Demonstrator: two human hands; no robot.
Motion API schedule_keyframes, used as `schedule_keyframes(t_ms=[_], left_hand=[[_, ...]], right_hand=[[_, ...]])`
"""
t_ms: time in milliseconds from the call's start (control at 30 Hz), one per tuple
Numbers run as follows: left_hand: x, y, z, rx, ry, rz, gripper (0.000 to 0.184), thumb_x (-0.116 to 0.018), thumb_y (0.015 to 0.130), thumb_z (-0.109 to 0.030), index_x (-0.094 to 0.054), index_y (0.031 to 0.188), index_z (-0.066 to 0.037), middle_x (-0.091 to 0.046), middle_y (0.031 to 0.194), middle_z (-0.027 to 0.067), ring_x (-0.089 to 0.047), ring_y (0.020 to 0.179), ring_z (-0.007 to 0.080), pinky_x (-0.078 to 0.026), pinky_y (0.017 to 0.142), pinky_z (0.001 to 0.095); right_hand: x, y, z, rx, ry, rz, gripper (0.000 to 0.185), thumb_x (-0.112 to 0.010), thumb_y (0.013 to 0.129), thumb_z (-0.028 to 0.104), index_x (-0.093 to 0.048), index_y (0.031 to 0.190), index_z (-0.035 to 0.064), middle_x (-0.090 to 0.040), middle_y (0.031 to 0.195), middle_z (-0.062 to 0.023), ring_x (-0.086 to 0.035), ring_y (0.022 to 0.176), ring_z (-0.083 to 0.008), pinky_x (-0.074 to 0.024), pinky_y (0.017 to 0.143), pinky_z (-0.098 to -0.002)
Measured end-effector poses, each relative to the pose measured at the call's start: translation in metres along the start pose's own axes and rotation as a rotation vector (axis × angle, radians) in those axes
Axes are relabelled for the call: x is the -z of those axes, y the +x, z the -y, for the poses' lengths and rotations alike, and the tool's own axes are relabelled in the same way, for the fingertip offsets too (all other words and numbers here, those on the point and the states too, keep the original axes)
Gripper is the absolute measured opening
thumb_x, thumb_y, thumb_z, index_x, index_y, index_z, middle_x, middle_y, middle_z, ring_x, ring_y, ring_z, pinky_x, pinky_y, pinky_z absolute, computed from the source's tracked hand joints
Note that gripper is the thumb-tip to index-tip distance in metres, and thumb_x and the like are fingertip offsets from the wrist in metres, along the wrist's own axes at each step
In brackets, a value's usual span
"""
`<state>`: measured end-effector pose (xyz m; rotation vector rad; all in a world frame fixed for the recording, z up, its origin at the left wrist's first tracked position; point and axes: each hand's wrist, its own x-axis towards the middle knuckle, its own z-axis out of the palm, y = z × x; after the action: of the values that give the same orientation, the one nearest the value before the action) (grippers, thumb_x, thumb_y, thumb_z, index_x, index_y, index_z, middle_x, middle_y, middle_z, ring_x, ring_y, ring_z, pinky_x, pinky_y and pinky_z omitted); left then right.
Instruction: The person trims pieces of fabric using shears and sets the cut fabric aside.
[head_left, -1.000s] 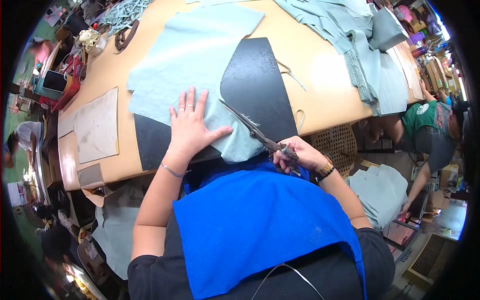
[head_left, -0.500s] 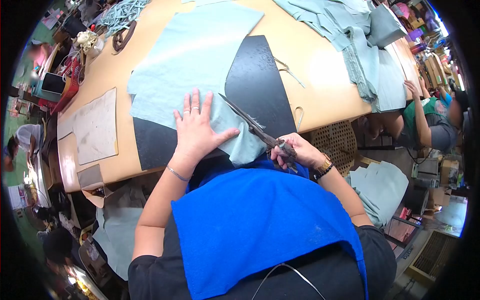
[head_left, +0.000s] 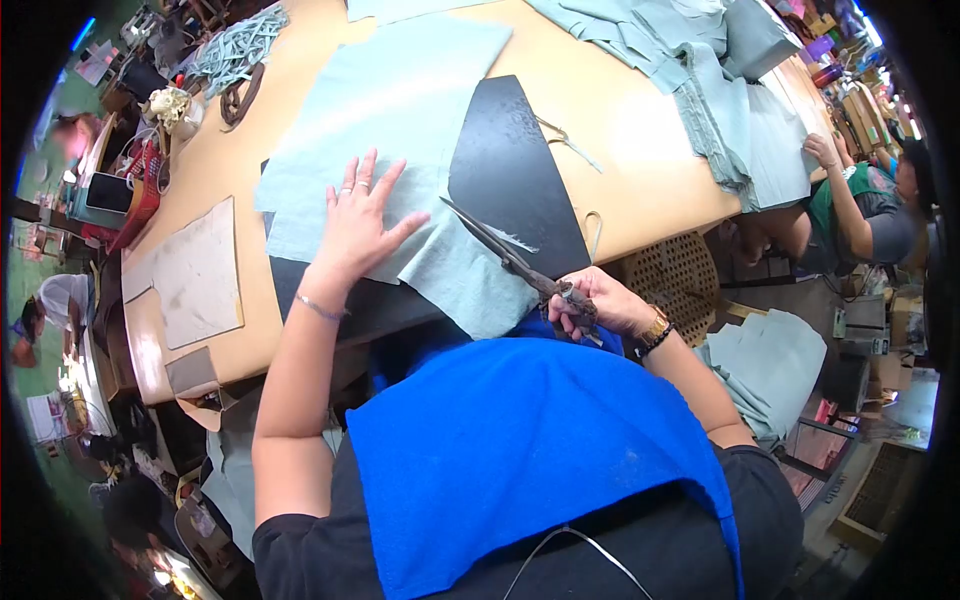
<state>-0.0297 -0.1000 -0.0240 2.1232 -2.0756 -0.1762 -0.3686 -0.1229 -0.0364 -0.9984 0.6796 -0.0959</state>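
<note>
My left hand (head_left: 362, 228) rests on a pale green fabric sheet (head_left: 400, 110), its fingers spread and holding nothing. My right hand (head_left: 608, 302) is wrapped around the handles of a pair of dark scissors (head_left: 500, 250), whose grips look bound in worn wrapping. Their blades point up and left, over the fabric's right edge and a black sheet (head_left: 515, 165). This black sheet lies partly under the fabric. A corner of the fabric hangs over the table's near edge, close to my blue apron (head_left: 530, 450).
On the tan table (head_left: 640, 130) lie a grey-white pattern piece (head_left: 190, 275) at left, stacked green fabric (head_left: 715, 110) at right, and a thin metal tool (head_left: 570, 143). A coil of fabric strips (head_left: 240, 50) sits at the far left. Another person (head_left: 860, 215) works at the right.
My left hand has moved left over the fabric, with its fingers more raised. More of the fabric's near corner shows. The right hand still grips the scissors in nearly the same place.
</note>
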Motion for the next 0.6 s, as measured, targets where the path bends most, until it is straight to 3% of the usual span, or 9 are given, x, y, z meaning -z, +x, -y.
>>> schedule_keyframes(t_ms=[133, 600], left_hand=[[-0.01, 0.004, 0.012, -0.083, 0.08, 0.021, 0.085, -0.058, 0.073, -0.068, -0.034, 0.143, -0.025, -0.02, 0.152, 0.0164, -0.014, 0.141, 0.037, -0.014, 0.107, 0.0626], [-0.023, -0.007, 0.001, -0.037, 0.087, -0.076, 0.088, -0.056, 0.072, -0.071, -0.034, 0.143, -0.024, -0.022, 0.151, 0.0185, -0.018, 0.139, 0.0383, -0.016, 0.104, 0.0664]], right_hand=[[-0.005, 0.006, 0.007, 0.013, 0.009, 0.01, 0.023, -0.066, 0.087, 0.024, -0.062, 0.083, 0.0026, -0.063, 0.075, -0.0042, -0.059, 0.058, -0.0074, -0.0501, 0.051, -0.0219], [-0.006, 0.008, 0.006, 0.016, 0.009, -0.011, 0.022, -0.066, 0.086, 0.023, -0.064, 0.086, 0.0019, -0.064, 0.076, -0.0048, -0.059, 0.058, -0.0073, -0.0508, 0.051, -0.0219]])
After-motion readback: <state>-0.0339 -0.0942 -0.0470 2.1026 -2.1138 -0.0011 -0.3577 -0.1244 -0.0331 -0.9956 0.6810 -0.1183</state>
